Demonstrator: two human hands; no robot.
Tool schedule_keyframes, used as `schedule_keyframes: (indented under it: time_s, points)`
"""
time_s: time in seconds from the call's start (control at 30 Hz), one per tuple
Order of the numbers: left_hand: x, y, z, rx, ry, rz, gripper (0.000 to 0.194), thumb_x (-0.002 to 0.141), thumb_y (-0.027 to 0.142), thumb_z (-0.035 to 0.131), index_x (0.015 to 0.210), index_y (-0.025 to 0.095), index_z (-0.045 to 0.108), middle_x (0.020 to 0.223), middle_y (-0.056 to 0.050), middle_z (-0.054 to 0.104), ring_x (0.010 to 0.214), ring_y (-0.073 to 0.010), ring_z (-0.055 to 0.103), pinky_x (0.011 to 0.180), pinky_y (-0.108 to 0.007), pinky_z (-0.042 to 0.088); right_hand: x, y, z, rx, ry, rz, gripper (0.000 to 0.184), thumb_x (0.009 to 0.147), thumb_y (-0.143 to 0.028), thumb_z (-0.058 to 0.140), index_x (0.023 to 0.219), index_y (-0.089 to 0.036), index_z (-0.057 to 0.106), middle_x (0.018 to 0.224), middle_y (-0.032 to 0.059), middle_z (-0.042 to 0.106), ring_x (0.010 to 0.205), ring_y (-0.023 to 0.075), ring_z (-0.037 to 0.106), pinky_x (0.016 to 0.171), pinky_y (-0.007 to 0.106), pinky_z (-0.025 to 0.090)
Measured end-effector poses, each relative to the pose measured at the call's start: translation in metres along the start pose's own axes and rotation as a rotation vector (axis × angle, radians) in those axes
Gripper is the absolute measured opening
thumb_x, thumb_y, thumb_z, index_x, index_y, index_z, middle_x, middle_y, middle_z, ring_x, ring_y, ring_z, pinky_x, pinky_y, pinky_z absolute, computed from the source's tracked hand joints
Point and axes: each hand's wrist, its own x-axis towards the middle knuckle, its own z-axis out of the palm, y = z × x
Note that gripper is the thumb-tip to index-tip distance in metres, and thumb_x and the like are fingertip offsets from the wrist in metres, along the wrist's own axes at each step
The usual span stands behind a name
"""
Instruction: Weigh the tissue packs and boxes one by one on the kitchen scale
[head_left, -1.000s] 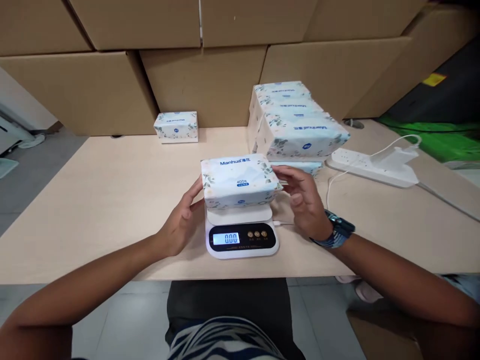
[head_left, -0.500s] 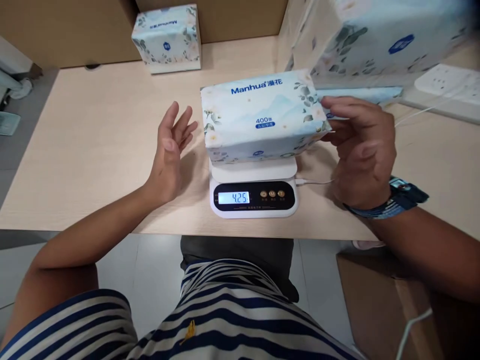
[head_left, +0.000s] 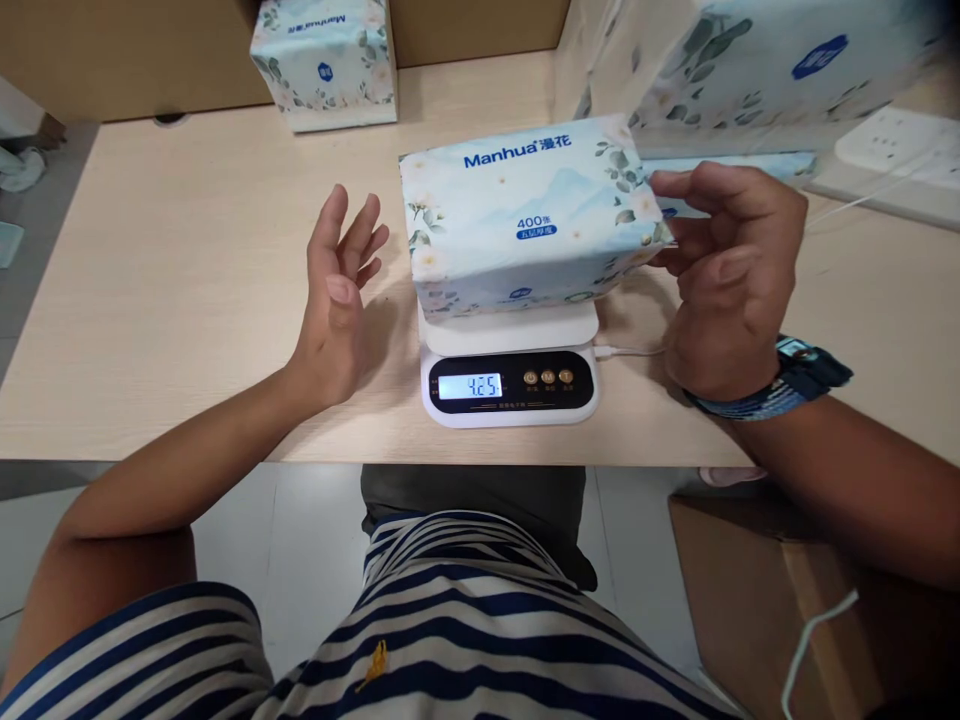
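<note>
A pale blue, flower-printed tissue pack (head_left: 536, 215) lies on the white platform of a digital scale (head_left: 510, 390). Its lit display reads about 4.25. To the left of the pack, my left hand (head_left: 337, 300) is open, fingers spread, with a gap between it and the pack. My right hand (head_left: 731, 280) is at the pack's right end, its fingers apart and slightly bent. The fingertips are very close to the wrapper; whether they touch it I cannot tell. Neither hand grips anything.
A similar tissue pack (head_left: 330, 75) stands at the back left against cardboard boxes (head_left: 480, 30). Larger tissue packs (head_left: 750, 75) are stacked at the back right, beside a white power strip (head_left: 900, 150). A cable (head_left: 630, 350) runs from the scale. An open carton (head_left: 742, 580) is below right.
The view has shifted slightly, so the scale and pack appear a little higher. Both hands keep nearly the same poses beside the pack. The display reading looks the same.
</note>
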Motion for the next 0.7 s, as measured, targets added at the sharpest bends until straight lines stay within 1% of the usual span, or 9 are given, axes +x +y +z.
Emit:
schedule_keyframes:
  time_s: [0.07,0.17,0.3,0.4,0.43,0.47,0.57,0.63,0.7]
  points:
    - [-0.0001,0.005,0.0021,-0.003,0.014,-0.008,0.082,0.106,0.087,0.029,0.173,0.039,0.029,0.185,0.002,0.038,0.17,-0.0295,0.041,0.138,-0.046,0.039,-0.0001,-0.0011,-0.0013,-0.016,0.013,-0.01,0.064,0.103,-0.081,0.051,0.151,-0.039,0.058,0.155,0.0035,0.067,0.122,0.0286,0.073,0.1,0.046,0.067]
    - [0.0004,0.0077,0.0031,-0.007,0.036,-0.036,0.086,0.104,0.089,0.032,0.171,0.035,0.032,0.186,-0.001,0.038,0.171,-0.0321,0.04,0.138,-0.048,0.038,-0.0002,-0.0021,-0.0019,0.022,0.007,-0.037,0.058,0.105,-0.076,0.054,0.151,-0.043,0.06,0.155,0.0006,0.067,0.124,0.0277,0.073,0.101,0.045,0.066]
    - [0.0009,0.0076,0.0025,-0.022,0.018,-0.02,0.088,0.101,0.091,0.038,0.171,0.038,0.033,0.186,0.002,0.037,0.173,-0.0313,0.036,0.14,-0.047,0.035,0.0006,-0.0046,-0.0018,0.047,0.002,-0.049,0.055,0.106,-0.073,0.057,0.151,-0.043,0.062,0.154,0.0007,0.068,0.125,0.0273,0.074,0.102,0.043,0.066]
    - [0.0006,0.0099,0.0032,-0.044,0.051,-0.085,0.096,0.097,0.095,0.041,0.172,0.035,0.032,0.186,0.001,0.037,0.175,-0.0342,0.028,0.144,-0.052,0.026,0.0012,-0.0066,-0.0022,0.01,0.012,-0.053,0.057,0.106,-0.073,0.055,0.152,-0.041,0.062,0.154,0.0015,0.068,0.126,0.0272,0.074,0.102,0.043,0.067]
    - [0.0003,0.0108,0.0035,-0.042,0.044,-0.092,0.097,0.097,0.095,0.04,0.172,0.035,0.032,0.186,0.001,0.036,0.176,-0.0347,0.028,0.144,-0.053,0.024,0.0012,-0.0069,-0.0024,0.002,0.013,-0.054,0.056,0.107,-0.073,0.054,0.152,-0.04,0.062,0.154,0.0015,0.068,0.125,0.0269,0.074,0.102,0.043,0.067]
    - [0.0001,0.0116,0.0037,-0.035,0.033,-0.088,0.095,0.098,0.094,0.038,0.173,0.035,0.031,0.186,0.001,0.036,0.176,-0.0344,0.028,0.144,-0.054,0.024,0.0011,-0.007,-0.0025,-0.001,0.013,-0.058,0.056,0.107,-0.072,0.054,0.152,-0.04,0.061,0.154,0.0016,0.068,0.125,0.0266,0.074,0.102,0.042,0.067]
    - [-0.0004,0.0123,0.0039,0.002,-0.004,-0.047,0.085,0.103,0.09,0.03,0.172,0.041,0.032,0.187,0.002,0.035,0.177,-0.0313,0.027,0.143,-0.053,0.028,0.0006,-0.0062,-0.0027,-0.008,0.01,-0.056,0.057,0.106,-0.074,0.053,0.152,-0.04,0.061,0.154,0.0024,0.068,0.126,0.0274,0.073,0.102,0.043,0.067]
    - [-0.0004,0.012,0.0043,0.009,0.003,-0.061,0.083,0.104,0.089,0.03,0.172,0.042,0.034,0.187,0.002,0.034,0.178,-0.0316,0.023,0.144,-0.054,0.028,0.0004,-0.0052,-0.0026,-0.021,0.005,-0.038,0.06,0.106,-0.076,0.052,0.152,-0.04,0.06,0.154,0.0026,0.068,0.129,0.0286,0.073,0.103,0.045,0.067]
    - [-0.0004,0.0115,0.0053,0.003,0.015,-0.093,0.085,0.102,0.091,0.033,0.172,0.042,0.035,0.187,0.002,0.034,0.179,-0.0338,0.019,0.145,-0.057,0.024,0.0004,-0.0043,-0.0021,-0.002,-0.005,-0.018,0.058,0.105,-0.076,0.053,0.152,-0.043,0.06,0.155,0.0014,0.067,0.13,0.0288,0.072,0.104,0.045,0.067]
